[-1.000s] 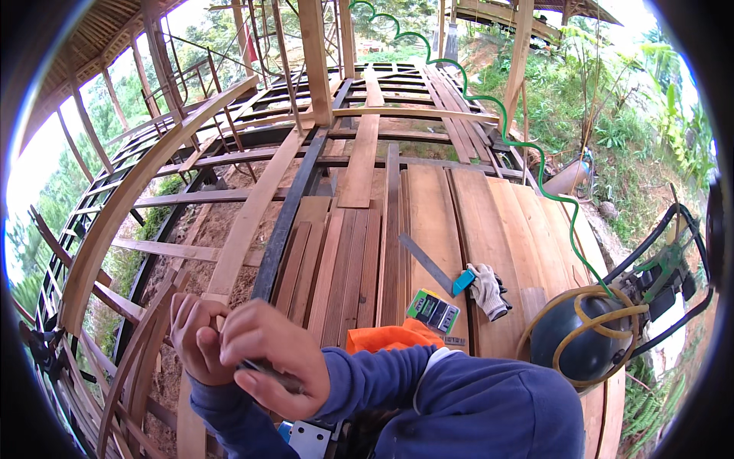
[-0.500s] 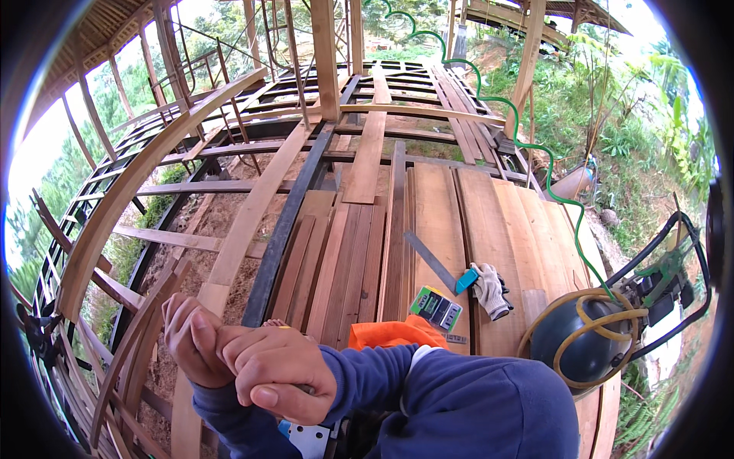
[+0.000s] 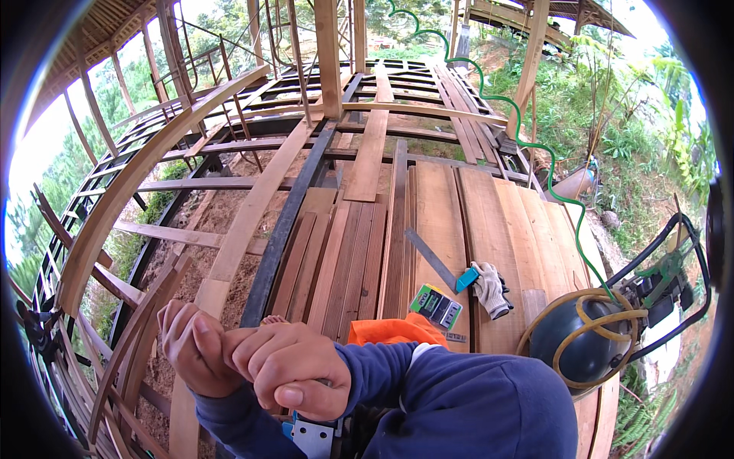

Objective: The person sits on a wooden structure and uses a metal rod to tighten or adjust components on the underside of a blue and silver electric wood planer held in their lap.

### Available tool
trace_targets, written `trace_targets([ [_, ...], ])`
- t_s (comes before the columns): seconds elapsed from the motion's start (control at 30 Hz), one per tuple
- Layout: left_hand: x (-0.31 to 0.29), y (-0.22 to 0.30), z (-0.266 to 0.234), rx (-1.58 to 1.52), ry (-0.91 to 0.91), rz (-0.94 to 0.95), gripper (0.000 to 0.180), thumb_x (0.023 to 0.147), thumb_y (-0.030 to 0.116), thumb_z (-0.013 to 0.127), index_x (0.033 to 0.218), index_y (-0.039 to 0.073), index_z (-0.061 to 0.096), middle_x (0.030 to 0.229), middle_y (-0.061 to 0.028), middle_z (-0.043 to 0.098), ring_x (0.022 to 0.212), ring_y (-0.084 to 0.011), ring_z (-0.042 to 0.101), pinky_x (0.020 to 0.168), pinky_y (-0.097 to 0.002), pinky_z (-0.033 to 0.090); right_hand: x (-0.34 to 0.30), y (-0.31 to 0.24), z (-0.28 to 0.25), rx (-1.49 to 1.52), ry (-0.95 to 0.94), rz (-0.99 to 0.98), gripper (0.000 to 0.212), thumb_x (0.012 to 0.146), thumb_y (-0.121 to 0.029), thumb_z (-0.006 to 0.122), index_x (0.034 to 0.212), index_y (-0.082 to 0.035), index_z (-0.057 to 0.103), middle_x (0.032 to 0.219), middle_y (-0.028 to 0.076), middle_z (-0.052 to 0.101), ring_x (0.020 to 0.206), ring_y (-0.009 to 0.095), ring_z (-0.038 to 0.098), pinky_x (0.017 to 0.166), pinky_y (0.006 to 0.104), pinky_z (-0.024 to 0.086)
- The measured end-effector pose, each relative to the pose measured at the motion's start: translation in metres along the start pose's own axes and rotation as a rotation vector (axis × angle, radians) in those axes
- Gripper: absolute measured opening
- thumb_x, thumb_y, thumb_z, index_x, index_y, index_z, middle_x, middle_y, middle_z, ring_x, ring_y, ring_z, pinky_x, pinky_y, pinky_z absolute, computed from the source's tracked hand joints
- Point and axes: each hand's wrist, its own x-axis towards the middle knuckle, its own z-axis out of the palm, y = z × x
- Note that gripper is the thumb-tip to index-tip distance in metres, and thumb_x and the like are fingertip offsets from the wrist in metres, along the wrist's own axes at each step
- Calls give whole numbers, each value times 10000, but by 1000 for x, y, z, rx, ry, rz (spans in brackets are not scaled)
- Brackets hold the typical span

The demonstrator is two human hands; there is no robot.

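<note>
Small grey piece, mostly hidden, sat in right hand at seven o'clock, fingers curled tight; left hand at eight, curled, any hold unclear. Loosened grip could have dropped it past black beam, nine o'clock, onto dirt.

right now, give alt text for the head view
A person's curled left hand and right hand meet above a partly planked outdoor frame; a teal-handled try square, work glove and hose-wrapped tank sit to the right.
</note>
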Motion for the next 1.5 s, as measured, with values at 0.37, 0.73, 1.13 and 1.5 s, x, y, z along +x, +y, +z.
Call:
trace_targets([
  [0.37, 0, 25, -18, 449, -41, 29, 300, 913, 96, 504, 627, 11, 523, 635, -128, 497, 632, -328, 488, 670, -429, 382, -8, 9, 5, 431, 341, 175, 352, 996, -249, 444, 738, -33, 548, 531, 11, 429, 457, 168, 362, 583, 377, 375],
  [0.73, -1, 91, -73, 359, -219, -132, 157, 887, 85, 649, 1017, 29, 717, 1080, -140, 663, 1020, -308, 632, 875, -434, 497, -8, 40, -13, 949, 422, 568, 282, 1028, -283, 465, 1125, -38, 565, 762, 48, 575, 751, 189, 596, 862, 358, 477],
  [1.13, -5, 62, -101, -32, -209, -117, 280, 998, 68, 520, 1221, -87, 591, 1075, -183, 700, 947, -222, 702, 824, -298, 551, -53, 11, 25, 181, 269, 847, 245, 1061, -192, 472, 1196, 2, 538, 794, 55, 581, 640, 88, 515, 601, 242, 429],
  [1.5, -170, 40, -107, 322, -763, -602, 875, 810, 642, 691, 1356, -12, 494, 1093, -253, 663, 1070, -382, 642, 897, -432, 522, -64, 40, 16, 182, 174, 859, 314, 1098, -264, 393, 1108, 1, 561, 634, 2, 429, 558, 78, 354, 520, 251, 321],
])
